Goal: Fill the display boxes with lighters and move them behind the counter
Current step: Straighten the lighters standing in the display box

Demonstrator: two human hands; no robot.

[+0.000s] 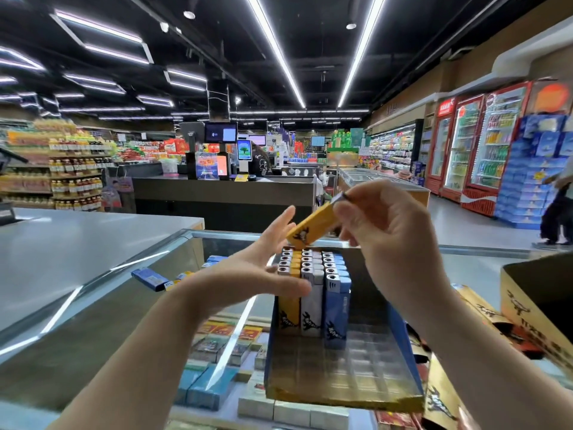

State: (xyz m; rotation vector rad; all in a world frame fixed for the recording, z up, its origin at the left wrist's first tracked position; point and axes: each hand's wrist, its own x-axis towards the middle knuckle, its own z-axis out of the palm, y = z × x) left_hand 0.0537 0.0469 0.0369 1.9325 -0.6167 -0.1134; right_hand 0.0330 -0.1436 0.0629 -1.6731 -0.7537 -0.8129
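The right hand [381,231] pinches a yellow lighter [313,228] by its top, tilted base-down over the yellow row, probably to drop it in. The left hand [248,268], fingers straight and spread, rests at the near lighters [313,293], seemingly steadying them. They fill the far end of the box [341,367] on the glass counter [93,305]. Loose lighters [148,279] lie left.

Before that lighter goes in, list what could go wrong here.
1. The right hand pinches the tilted yellow lighter only near its cap end; it may slip.
2. It could knock the upright rows of yellow, white and blue lighters.
3. The cardboard display box sits on the glass counter top and could slide.
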